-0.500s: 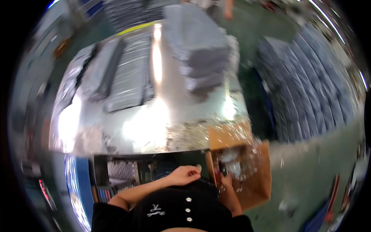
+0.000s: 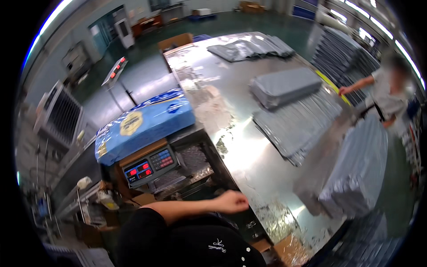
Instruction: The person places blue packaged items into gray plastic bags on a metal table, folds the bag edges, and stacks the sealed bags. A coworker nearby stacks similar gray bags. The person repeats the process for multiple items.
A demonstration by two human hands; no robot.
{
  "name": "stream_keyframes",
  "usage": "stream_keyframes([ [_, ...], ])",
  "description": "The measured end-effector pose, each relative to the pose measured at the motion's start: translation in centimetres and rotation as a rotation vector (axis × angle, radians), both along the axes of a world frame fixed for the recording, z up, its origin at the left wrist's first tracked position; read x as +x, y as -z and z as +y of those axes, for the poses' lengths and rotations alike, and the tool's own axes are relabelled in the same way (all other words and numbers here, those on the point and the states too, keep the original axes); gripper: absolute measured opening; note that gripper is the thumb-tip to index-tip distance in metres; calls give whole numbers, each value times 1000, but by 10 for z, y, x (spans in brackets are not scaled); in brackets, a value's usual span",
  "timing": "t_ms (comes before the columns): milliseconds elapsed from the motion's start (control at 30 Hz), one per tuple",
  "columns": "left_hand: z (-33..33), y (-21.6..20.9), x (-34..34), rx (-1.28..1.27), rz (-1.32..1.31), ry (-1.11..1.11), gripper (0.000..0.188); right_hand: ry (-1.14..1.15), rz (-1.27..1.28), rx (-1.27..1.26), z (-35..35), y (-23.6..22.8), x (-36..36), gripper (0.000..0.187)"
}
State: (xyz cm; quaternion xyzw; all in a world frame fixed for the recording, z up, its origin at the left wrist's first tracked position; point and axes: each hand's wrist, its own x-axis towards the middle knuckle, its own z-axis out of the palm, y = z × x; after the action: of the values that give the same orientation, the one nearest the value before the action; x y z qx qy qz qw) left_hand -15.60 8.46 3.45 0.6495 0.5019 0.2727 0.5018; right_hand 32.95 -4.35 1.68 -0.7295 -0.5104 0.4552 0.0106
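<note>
My left hand (image 2: 231,202) is held in front of my body, beside the near edge of the metal table (image 2: 231,95). Its fingers are curled in, and nothing shows in them. A digital scale (image 2: 151,167) with lit red digits and a keypad lies to the left of this hand. Behind the scale rests a large blue plastic-wrapped pack (image 2: 144,127). My right hand is out of the picture. At the lower edge, part of a cardboard box (image 2: 291,251) shows, with clear plastic film over it.
On the table lie a grey wrapped bundle (image 2: 287,86), a stack of flat grey bags (image 2: 298,124) and more grey bags (image 2: 251,48). A tall grey bundle (image 2: 356,171) stands at the right edge. A co-worker (image 2: 387,93) stands across the table, one arm reaching toward its edge.
My view has swung to the left, bringing the scale and blue pack into sight. My right hand, which was inside the cardboard box, has left the picture. My left hand stays curled before my body.
</note>
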Motion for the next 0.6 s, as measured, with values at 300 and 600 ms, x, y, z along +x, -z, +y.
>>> stream_keyframes([
  [300, -76, -40, -546, 823, 1274, -1644, 21, -243, 219, 521, 239, -11, -265, 29],
  [600, -182, -19, -587, -668, 997, -1705, 66, -1110, 506, 419, 330, 33, -552, 39],
])
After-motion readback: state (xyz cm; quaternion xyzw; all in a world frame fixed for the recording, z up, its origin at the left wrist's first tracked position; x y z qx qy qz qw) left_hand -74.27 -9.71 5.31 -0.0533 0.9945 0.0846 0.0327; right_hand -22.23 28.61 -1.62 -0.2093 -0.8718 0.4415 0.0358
